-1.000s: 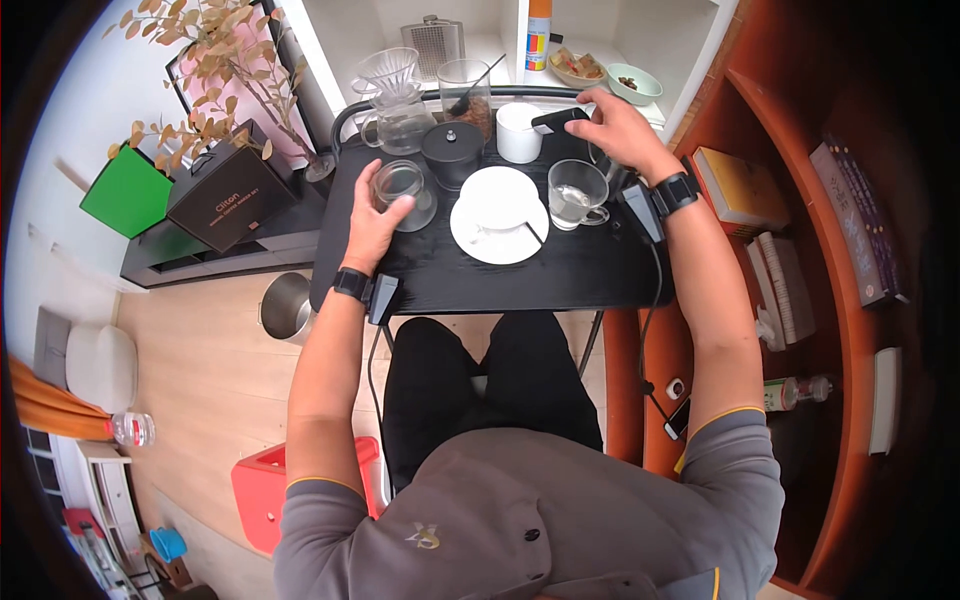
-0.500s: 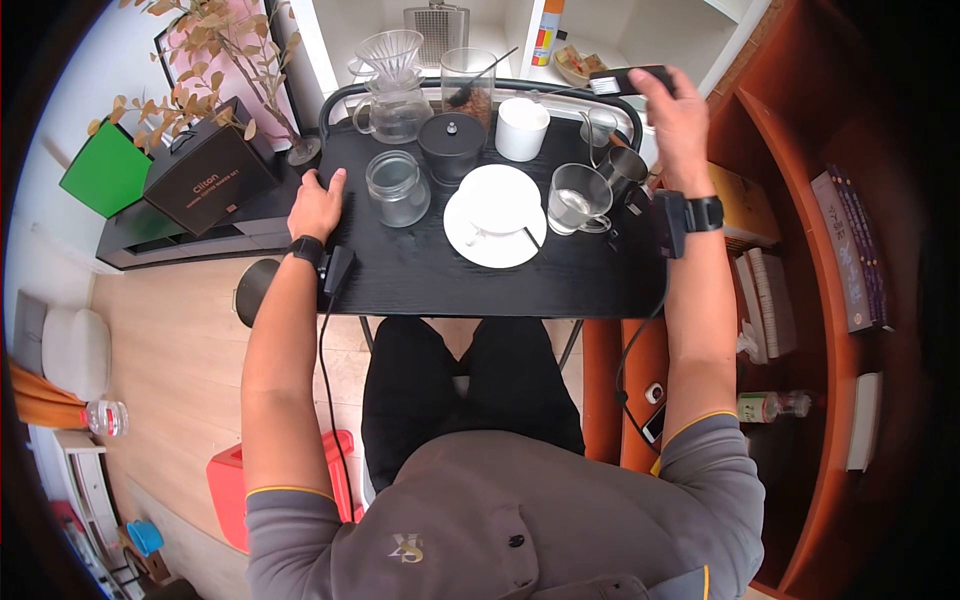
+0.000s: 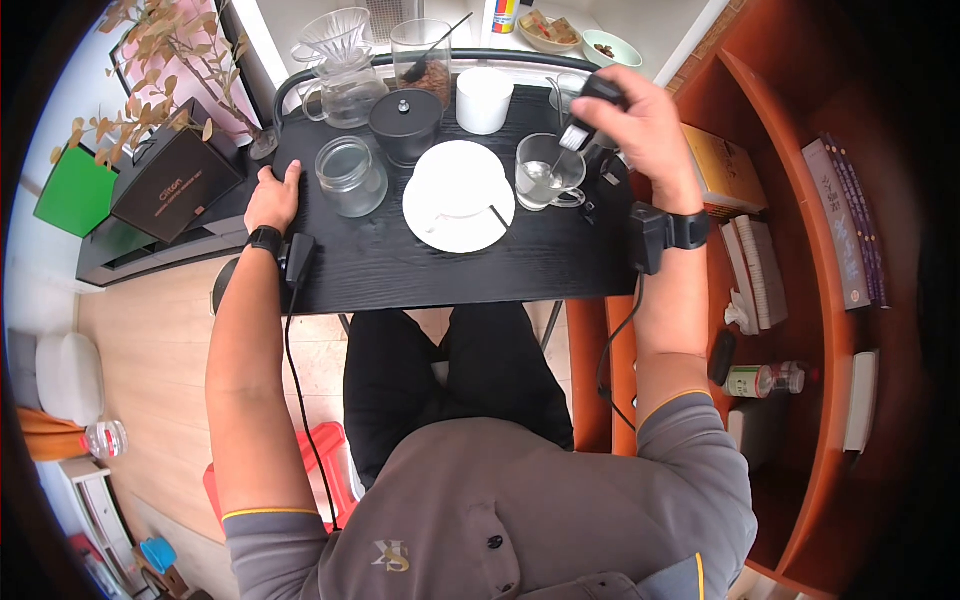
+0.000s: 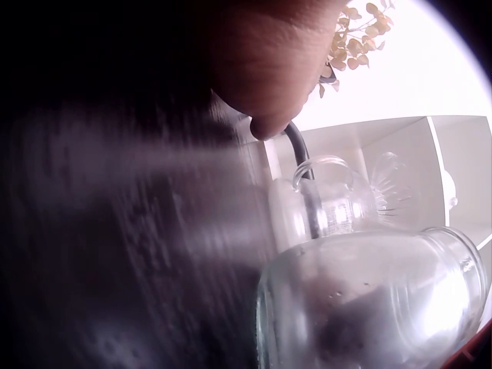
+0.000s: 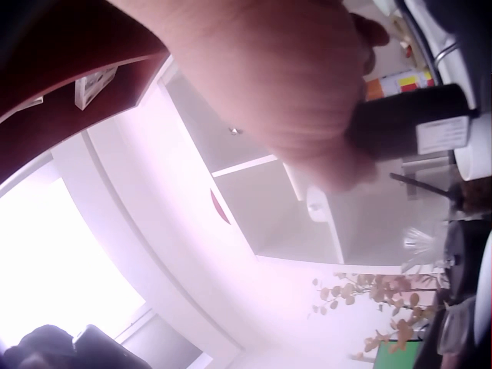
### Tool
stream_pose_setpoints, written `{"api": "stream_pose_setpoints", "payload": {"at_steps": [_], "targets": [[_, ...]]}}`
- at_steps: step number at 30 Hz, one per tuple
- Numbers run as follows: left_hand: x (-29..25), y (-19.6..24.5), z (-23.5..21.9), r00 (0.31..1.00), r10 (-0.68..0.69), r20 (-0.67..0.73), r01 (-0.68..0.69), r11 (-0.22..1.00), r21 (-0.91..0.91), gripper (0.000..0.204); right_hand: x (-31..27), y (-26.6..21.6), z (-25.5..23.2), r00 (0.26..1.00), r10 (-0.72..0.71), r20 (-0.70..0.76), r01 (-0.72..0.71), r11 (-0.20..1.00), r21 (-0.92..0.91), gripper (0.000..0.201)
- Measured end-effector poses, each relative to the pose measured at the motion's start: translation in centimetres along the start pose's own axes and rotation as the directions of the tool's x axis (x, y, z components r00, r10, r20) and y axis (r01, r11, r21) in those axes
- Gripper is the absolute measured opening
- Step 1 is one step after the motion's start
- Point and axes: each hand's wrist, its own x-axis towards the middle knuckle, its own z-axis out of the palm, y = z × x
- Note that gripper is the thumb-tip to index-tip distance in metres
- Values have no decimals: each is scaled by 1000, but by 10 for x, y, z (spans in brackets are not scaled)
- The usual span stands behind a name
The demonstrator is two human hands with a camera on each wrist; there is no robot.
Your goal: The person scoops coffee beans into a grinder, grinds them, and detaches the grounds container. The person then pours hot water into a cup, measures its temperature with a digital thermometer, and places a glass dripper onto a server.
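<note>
My right hand (image 3: 645, 130) grips the black handle of a handheld milk frother (image 3: 600, 100), with a white label near its lower end. Its thin metal end slants down over a clear glass cup (image 3: 548, 185) holding a little liquid. Seen from the right wrist, the labelled frother handle (image 5: 415, 119) juts out of the fist. My left hand (image 3: 272, 203) holds the left edge of the black table (image 3: 350, 270), thumb on the near side and fingers mostly hidden past the edge. An empty glass jar (image 3: 352, 180) stands right of that hand, large in the left wrist view.
White plates (image 3: 460, 220) with a small dark stick lie mid-table. Behind them stand a black lidded canister (image 3: 405, 125), a white cup (image 3: 484, 102), a glass server with dripper (image 3: 345, 95) and a glass of brown beans (image 3: 425, 65). A raised rail (image 3: 290, 100) rims the table's back.
The right hand lifted the frother out to the back right, then brought it in and tilted it down over the glass cup. The left hand left the jar for the table's left edge.
</note>
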Motion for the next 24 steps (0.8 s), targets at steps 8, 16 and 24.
{"api": "stream_pose_setpoints", "payload": {"at_steps": [8, 16, 24], "targets": [[-2, 4, -4, 1000, -25, 12, 25, 999, 21, 86, 16, 9, 12, 964, -7, 267, -30, 990, 135, 23], [9, 6, -3, 997, -71, 8, 70, 997, 30, 86, 11, 18, 8, 991, -78, 113, 52, 974, 219, 12], [19, 6, -2, 997, -71, 42, 68, 996, 64, 85, 1, 38, 5, 997, -67, 29, 57, 960, 275, 13]]}}
